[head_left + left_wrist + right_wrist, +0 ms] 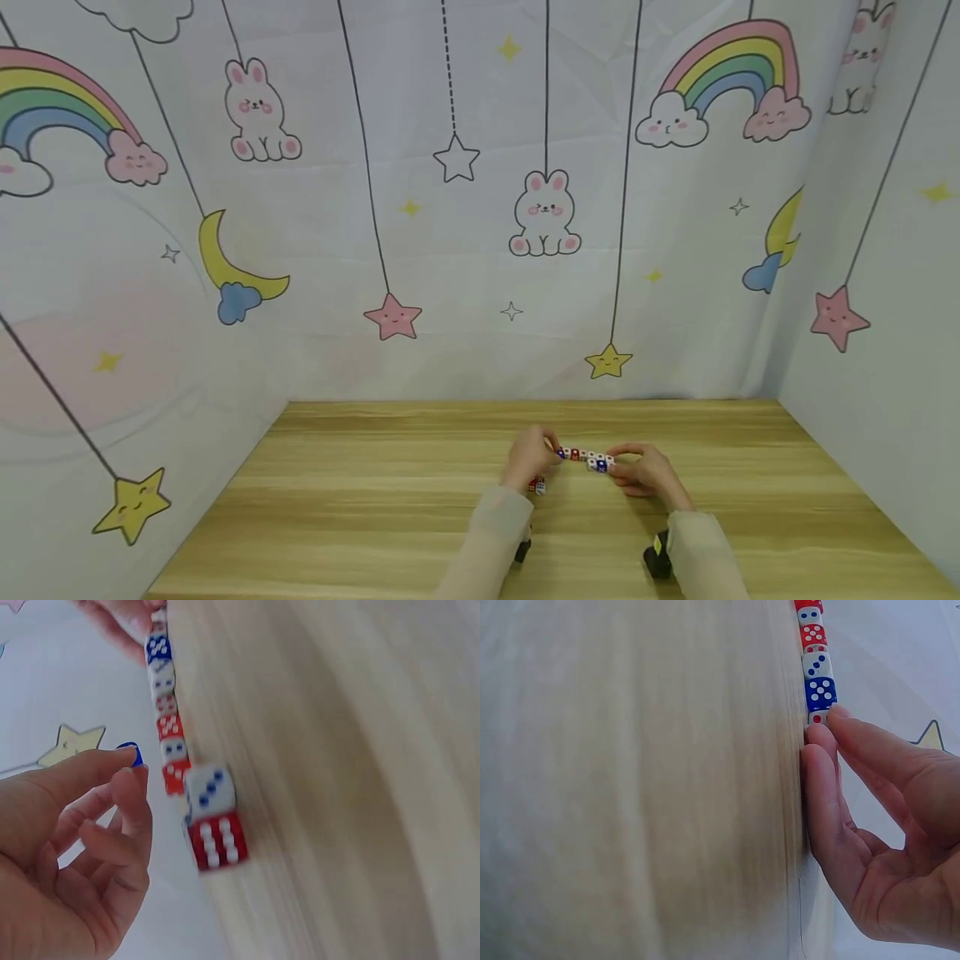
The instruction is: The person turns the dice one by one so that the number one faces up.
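Note:
My left hand (529,458) pinches a blue die (137,754) between thumb and forefinger, mostly covered by the fingertips, at the left end of a row of dice. The row holds several red, white and blue dice, among them a red die (575,455) and, in a shorter front row, a blue die (602,466). At the right end, my right hand (647,473) holds a white die with a red dot (819,718) between thumb and fingers. Close to the left wrist camera are a white die with blue dots (211,790) and a red die (219,841).
Everything rests on a wood-grain table (360,500). A white cloth printed with rabbits, stars and rainbows (480,350) hangs behind the table and along both sides. Black camera mounts sit at both wrists.

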Available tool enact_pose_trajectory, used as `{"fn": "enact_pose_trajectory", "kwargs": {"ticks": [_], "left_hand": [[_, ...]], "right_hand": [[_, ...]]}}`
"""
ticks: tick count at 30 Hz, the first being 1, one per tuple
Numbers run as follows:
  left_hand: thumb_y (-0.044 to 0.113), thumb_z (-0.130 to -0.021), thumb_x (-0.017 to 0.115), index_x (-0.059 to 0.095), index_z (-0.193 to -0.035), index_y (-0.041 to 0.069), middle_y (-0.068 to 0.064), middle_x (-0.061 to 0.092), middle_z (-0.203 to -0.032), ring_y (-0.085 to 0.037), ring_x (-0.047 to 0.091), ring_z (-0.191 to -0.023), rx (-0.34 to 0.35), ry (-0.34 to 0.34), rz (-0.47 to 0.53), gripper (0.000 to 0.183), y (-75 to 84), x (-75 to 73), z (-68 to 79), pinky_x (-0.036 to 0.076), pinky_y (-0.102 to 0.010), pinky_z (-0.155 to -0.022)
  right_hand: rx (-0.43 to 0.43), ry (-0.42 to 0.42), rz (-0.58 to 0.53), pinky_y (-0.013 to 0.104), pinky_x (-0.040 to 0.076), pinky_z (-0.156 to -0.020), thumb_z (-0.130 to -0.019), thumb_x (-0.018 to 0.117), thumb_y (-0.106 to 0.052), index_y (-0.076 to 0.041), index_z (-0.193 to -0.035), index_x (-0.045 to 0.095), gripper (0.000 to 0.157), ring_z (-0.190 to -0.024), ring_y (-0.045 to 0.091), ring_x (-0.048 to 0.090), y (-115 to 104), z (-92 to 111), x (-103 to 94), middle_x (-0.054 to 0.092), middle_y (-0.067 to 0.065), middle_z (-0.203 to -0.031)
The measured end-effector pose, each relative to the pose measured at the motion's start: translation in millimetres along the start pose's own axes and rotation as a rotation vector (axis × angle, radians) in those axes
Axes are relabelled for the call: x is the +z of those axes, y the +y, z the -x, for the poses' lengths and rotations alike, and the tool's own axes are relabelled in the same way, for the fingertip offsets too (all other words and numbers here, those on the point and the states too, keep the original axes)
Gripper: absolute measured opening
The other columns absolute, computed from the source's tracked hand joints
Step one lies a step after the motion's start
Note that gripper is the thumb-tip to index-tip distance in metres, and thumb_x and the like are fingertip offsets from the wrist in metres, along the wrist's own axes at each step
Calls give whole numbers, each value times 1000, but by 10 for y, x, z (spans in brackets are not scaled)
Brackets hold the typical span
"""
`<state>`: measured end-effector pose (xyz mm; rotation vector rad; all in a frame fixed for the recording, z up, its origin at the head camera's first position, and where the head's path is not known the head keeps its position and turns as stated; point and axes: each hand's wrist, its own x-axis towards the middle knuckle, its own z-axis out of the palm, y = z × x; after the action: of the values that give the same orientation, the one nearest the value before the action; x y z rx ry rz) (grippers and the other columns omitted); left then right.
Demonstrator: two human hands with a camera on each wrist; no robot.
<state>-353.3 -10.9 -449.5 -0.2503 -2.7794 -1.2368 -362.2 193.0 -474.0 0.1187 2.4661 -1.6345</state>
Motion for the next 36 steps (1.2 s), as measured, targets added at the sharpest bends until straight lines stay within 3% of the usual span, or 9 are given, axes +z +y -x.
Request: {"fn": "enact_pose_trajectory", "kwargs": {"ticks": [8,20,24,30,36], "left_hand": [[2,-62,71,62,-67,9,2,53,-60,-11,42,-51,9,25,-137,12,92,281,-22,31,-22,-42],[3,-59,71,59,-63,8,0,54,-60,-13,44,-52,43,96,-187,14,120,401,-27,30,-22,-45],[4,-61,71,56,-60,10,1,53,-58,-12,43,-51,39,73,-203,15,121,383,-26,30,-22,-43],[1,-62,67,63,-59,11,2,58,-60,-11,46,-52,37,-18,-240,12,139,342,-37,35,-22,-44],[1,-64,69,68,-64,13,3,62,-66,-12,51,-56,9,-43,-252,11,150,353,-25,39,-23,-47]], "right_hand": [[-8,-15,-19,26,51,-48,-76,67,-3,2,-112,57,38,-53,8,58,26,-16,6,61,0,-60],[-11,-21,-33,25,50,-47,-76,67,-3,2,-112,56,38,-53,7,57,39,-33,-4,59,-2,-57],[-8,-24,-25,25,50,-47,-77,66,-4,2,-112,56,37,-53,7,57,30,-25,-11,59,-2,-57],[-2,-29,-32,25,49,-47,-77,66,-5,1,-113,56,37,-53,7,57,24,-32,-29,58,-3,-57],[-8,-34,-35,25,49,-47,-77,66,-5,1,-113,56,38,-54,7,57,43,-35,-26,58,-3,-57]]}}
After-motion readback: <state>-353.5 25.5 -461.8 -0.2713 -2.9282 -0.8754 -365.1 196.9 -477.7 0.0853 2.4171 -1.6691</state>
